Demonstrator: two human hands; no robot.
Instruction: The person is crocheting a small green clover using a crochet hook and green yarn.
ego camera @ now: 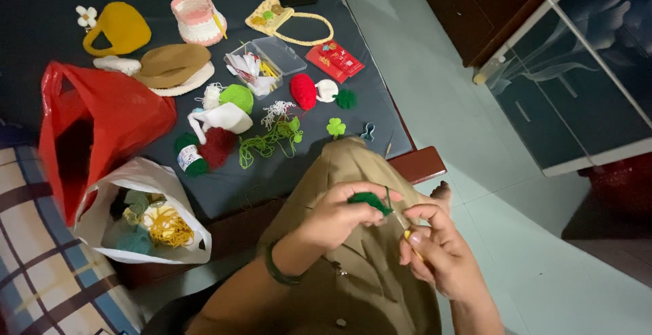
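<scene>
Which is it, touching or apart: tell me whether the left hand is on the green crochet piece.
Touching. The head view shows the left hand pinching the green crochet piece between thumb and fingers, with no gap.

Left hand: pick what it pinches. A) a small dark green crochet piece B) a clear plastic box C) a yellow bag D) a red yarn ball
A: the left hand pinches a small dark green crochet piece, while the right hand holds a crochet hook against it.
</scene>
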